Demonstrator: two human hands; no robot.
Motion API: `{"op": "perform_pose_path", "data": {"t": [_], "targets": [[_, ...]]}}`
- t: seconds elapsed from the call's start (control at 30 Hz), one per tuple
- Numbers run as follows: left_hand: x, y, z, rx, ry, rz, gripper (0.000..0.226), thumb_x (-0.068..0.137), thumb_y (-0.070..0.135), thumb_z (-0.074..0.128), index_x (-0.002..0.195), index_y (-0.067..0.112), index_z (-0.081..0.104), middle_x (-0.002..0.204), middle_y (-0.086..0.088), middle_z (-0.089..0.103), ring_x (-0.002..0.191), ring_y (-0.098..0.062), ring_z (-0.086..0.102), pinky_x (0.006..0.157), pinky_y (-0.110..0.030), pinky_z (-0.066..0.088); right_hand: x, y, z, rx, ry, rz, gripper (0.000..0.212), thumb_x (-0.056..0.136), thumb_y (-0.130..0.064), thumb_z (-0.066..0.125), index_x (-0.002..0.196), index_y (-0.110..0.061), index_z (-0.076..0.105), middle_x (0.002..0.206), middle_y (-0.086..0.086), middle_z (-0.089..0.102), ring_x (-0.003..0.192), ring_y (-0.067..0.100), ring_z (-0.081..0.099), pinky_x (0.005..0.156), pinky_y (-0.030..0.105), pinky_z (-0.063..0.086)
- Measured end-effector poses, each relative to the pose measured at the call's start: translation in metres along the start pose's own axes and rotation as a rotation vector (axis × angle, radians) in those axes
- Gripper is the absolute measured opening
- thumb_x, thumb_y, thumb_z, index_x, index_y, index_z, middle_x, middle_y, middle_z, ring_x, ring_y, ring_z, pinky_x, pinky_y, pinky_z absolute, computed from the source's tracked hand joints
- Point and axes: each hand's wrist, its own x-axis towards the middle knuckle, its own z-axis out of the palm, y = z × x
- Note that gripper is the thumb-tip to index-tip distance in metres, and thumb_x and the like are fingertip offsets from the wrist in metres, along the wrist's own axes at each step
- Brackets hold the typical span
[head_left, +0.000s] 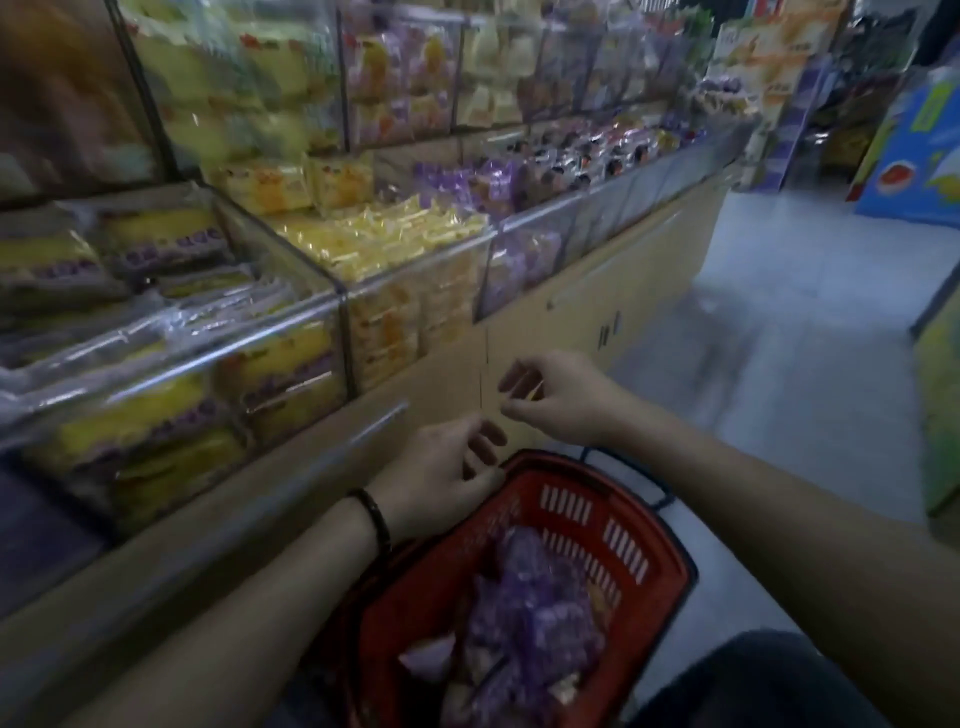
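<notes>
Close together over the basket, the two hands hover without touching each other. The right hand is farther forward, fingers curled in toward the thumb. A thin yellowish sliver shows between them, perhaps a small wrapped sweet, but blur hides whether it is really pinched. The left hand, with a dark wristband behind it, has loosely bent fingers just above the near rim and holds nothing I can make out.

Both hands sit over the mouth of the red basket, probably so that anything let go falls inside rather than onto the floor. The basket is low in front of the person, right beside the bench. Whether it hangs from the left arm or stands on something, I cannot tell. A heap of purple packets already lies in it, so the picking looks well under way.

On the bench, clear-fronted bins keep loose goods sorted and within reach. One bin of small yellow packets stands nearest ahead of the hands and is the likeliest source of the sliver. A bin of purple-wrapped sweets lies just beyond it. Larger yellow cake packs fill the bins to the left, stacked flat behind the panels so they stay put.
</notes>
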Motion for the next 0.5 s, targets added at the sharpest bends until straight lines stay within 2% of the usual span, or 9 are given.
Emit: {"op": "perform_pose_path", "data": {"t": [0.07, 0.13, 0.23, 0.3, 0.37, 0.4, 0.5], "targets": [[-0.003, -0.023, 0.023, 0.011, -0.052, -0.064, 0.026, 0.095, 0.033, 0.070, 0.119, 0.026, 0.062, 0.105, 0.011, 0.069, 0.091, -0.008, 0.067, 0.080, -0.032, 0.058, -0.009, 0.018, 0.029, -0.012, -0.045, 0.054, 0.024, 0.094, -0.038, 0.073, 0.113, -0.024, 0.071, 0.100, -0.007, 0.072, 0.088, 0.007, 0.065, 0.067, 0.017, 0.048], [-0.004, -0.045, 0.042, 0.053, -0.097, -0.103, 0.025, 0.096, 0.029, 0.070, 0.120, 0.023, 0.063, 0.107, 0.007, 0.069, 0.095, -0.010, 0.065, 0.080, -0.029, 0.054, -0.016, 0.040, 0.056, -0.014, -0.076, 0.120, 0.023, 0.094, -0.038, 0.072, 0.111, -0.023, 0.072, 0.100, -0.005, 0.073, 0.092, 0.012, 0.067, 0.074, 0.026, 0.054], [-0.008, -0.077, 0.076, -0.005, -0.142, -0.136, 0.017, 0.097, 0.012, 0.066, 0.114, 0.016, 0.064, 0.098, 0.002, 0.066, 0.082, -0.005, 0.060, 0.073, -0.018, 0.045, -0.027, 0.078, 0.098, -0.035, -0.091, 0.207, 0.024, 0.090, -0.037, 0.075, 0.109, -0.022, 0.073, 0.103, -0.002, 0.074, 0.097, 0.017, 0.068, 0.082, 0.030, 0.054], [-0.009, -0.096, 0.097, 0.022, -0.210, -0.152, 0.018, 0.095, 0.006, 0.066, 0.111, 0.013, 0.063, 0.095, -0.002, 0.063, 0.080, -0.009, 0.058, 0.077, -0.019, 0.049, -0.034, 0.105, 0.128, -0.032, -0.137, 0.274, 0.027, 0.089, -0.037, 0.078, 0.109, -0.021, 0.073, 0.106, 0.000, 0.074, 0.101, 0.019, 0.068, 0.087, 0.033, 0.055], [-0.002, -0.111, 0.117, 0.054, -0.278, -0.171, 0.022, 0.091, 0.016, 0.072, 0.111, 0.020, 0.065, 0.100, -0.002, 0.069, 0.092, -0.017, 0.066, 0.089, -0.032, 0.054, -0.041, 0.131, 0.153, -0.055, -0.201, 0.343, 0.031, 0.088, -0.037, 0.080, 0.112, -0.019, 0.071, 0.110, 0.003, 0.073, 0.105, 0.022, 0.067, 0.089, 0.035, 0.055], [0.002, -0.113, 0.123, 0.085, -0.311, -0.177, 0.024, 0.090, 0.023, 0.074, 0.113, 0.022, 0.066, 0.103, -0.001, 0.071, 0.097, -0.019, 0.067, 0.091, -0.033, 0.054, -0.045, 0.143, 0.164, -0.075, -0.242, 0.366, 0.032, 0.088, -0.036, 0.080, 0.113, -0.019, 0.071, 0.112, 0.004, 0.072, 0.106, 0.023, 0.067, 0.088, 0.034, 0.054], [0.005, -0.116, 0.131, 0.216, -0.437, -0.170, 0.032, 0.094, 0.034, 0.072, 0.123, 0.023, 0.066, 0.116, -0.001, 0.071, 0.109, -0.020, 0.065, 0.084, -0.025, 0.046, -0.055, 0.173, 0.193, -0.148, -0.411, 0.387, 0.036, 0.085, -0.033, 0.082, 0.114, -0.015, 0.069, 0.115, 0.006, 0.071, 0.109, 0.026, 0.066, 0.087, 0.032, 0.050]]}}
